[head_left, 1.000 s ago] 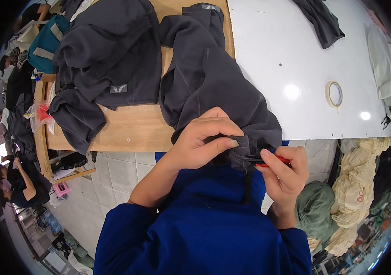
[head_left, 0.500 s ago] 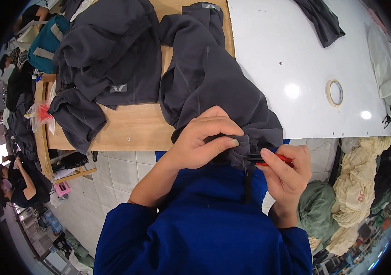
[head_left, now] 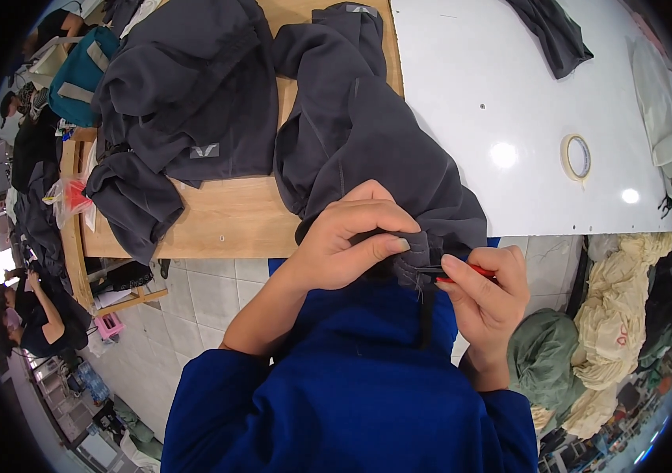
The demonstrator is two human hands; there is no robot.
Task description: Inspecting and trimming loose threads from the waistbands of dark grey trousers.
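Note:
A dark grey garment (head_left: 383, 150) stretches from the table toward me, its stitched end bunched up over the front edge. My left hand (head_left: 352, 240) pinches that end between thumb and fingers. Loose thread ends hang from the seam just under the thumb. In my right hand (head_left: 493, 296) is a pair of red-handled thread snips (head_left: 484, 272), gripped between thumb and fingers. Their dark tips point left and meet the seam beside my left thumb. Whether the blades are apart or together is too small to tell.
More dark grey garments (head_left: 194, 87) lie heaped on the wooden table (head_left: 241, 229) at left. A tape roll (head_left: 576, 156) rests on the white tabletop (head_left: 462, 173). Cream fabric (head_left: 616, 307) and green fabric (head_left: 542, 359) are piled at right. A co-worker (head_left: 40, 315) is at far left.
My right hand has shifted very slightly left with the snips. My left hand and the garment hold almost the same place.

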